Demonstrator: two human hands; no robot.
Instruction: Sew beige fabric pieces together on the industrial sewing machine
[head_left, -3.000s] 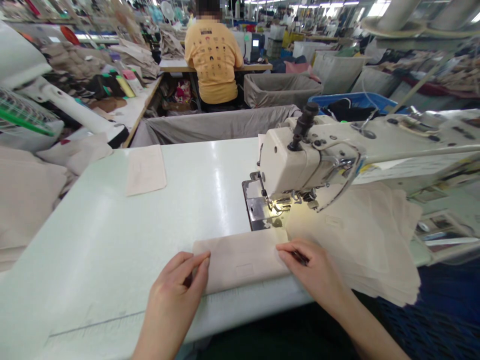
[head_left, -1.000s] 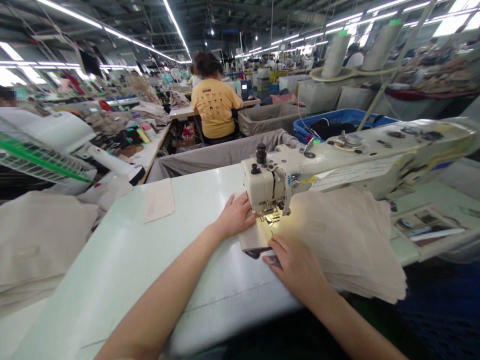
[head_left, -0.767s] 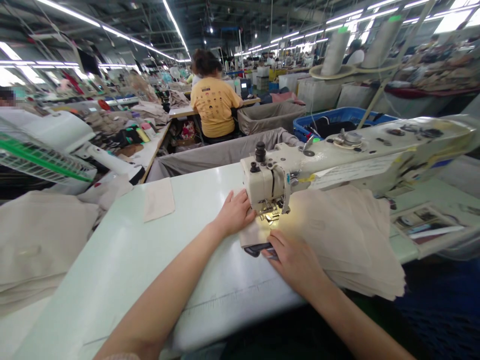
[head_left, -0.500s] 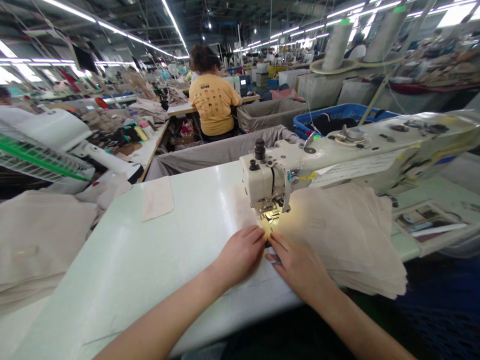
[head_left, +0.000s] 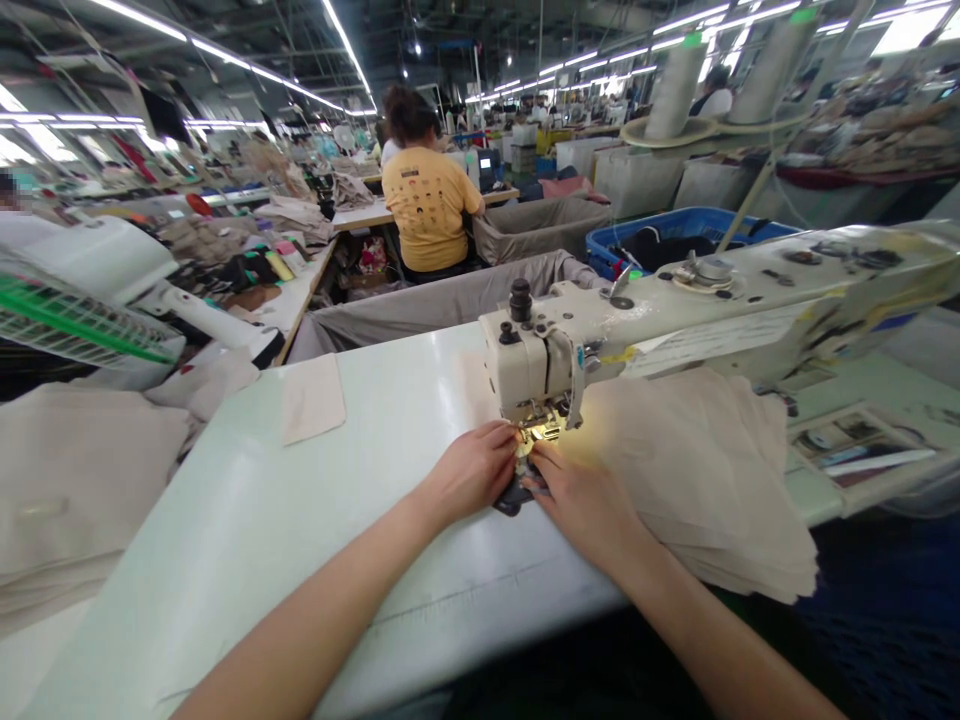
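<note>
The white sewing machine (head_left: 529, 360) stands at centre right, its lamp lighting the needle area. Just left of the presser foot (head_left: 546, 433) is my left hand (head_left: 476, 468), its fingers pressed together near the needle. My right hand (head_left: 581, 495) lies close in front of the foot with curled fingers. What either hand holds is too small and hidden to make out. A dark plate (head_left: 510, 497) shows between the hands. Beige fabric pieces (head_left: 697, 460) are stacked right of the needle, and one small beige piece (head_left: 313, 400) lies flat on the pale table (head_left: 247, 520).
More beige fabric (head_left: 67, 480) is piled at the left, below a fan (head_left: 90, 290). A grey cloth-lined bin (head_left: 420, 305) and a blue basket (head_left: 675, 222) stand behind the table. A person in a yellow shirt (head_left: 427, 210) sits beyond. A small tray (head_left: 862, 450) is at the right.
Both hands have moved forward, closer to the presser foot. More of the dark plate and of the table's front part now shows. The machine has stayed in place.
</note>
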